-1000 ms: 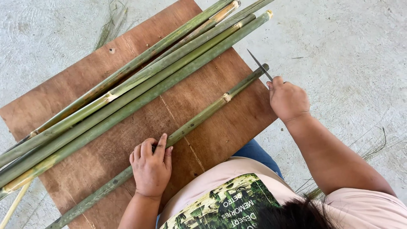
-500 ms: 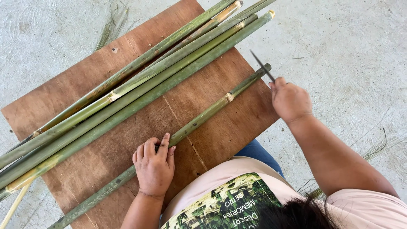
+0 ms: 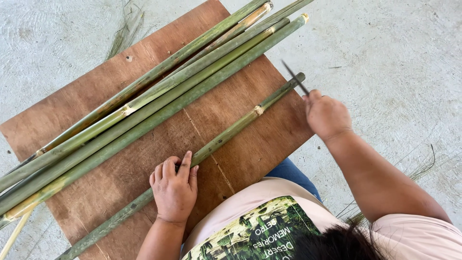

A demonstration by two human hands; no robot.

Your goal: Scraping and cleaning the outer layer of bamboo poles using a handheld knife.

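the left hand (image 3: 174,188) lies palm down over a single green bamboo stalk (image 3: 226,136), fingers (image 3: 185,163) loosely curled on top of it, pressing rather than gripping as far as the view shows. the stalk runs slantwise across a brown plywood board (image 3: 231,159) that sits on the concrete floor (image 3: 394,53), its far end reaching the board's right edge and its near end passing off the lower left. the right hand (image 3: 327,114) is closed into a fist around the handle of a thin dark blade (image 3: 294,77), which sticks up and away from the knuckles; the blade's tip seems to sit just at the stalk's far end, though whether it touches is hard to tell. a bundle of longer bamboo stalks (image 3: 144,108) lies side by side further up the board, parallel to the single one and apart from it. thin green shavings (image 3: 126,33) lie on the floor beyond the board's upper edge.
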